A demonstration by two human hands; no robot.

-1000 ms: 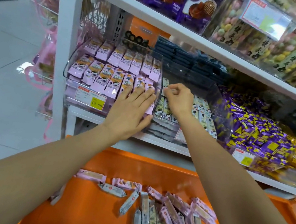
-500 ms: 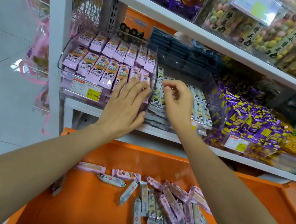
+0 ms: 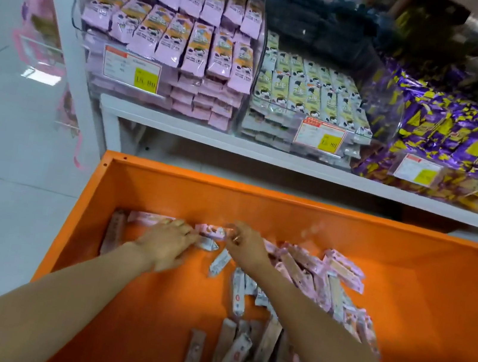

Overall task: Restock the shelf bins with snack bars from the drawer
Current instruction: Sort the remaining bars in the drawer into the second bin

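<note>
Both your hands are down in the orange drawer [image 3: 423, 272] near its back wall: left hand [image 3: 166, 244] flat on loose bars, right hand [image 3: 247, 246] pinching a pink snack bar [image 3: 211, 230]

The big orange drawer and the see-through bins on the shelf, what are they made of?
The big orange drawer looks like painted sheet metal: flat, thin walls, folded corners and small holes near the rim, with a smooth matte coat. The see-through bins on the shelf look like clear, hard, glossy plastic: the snack bars show through the walls. Neither is certain.
</note>
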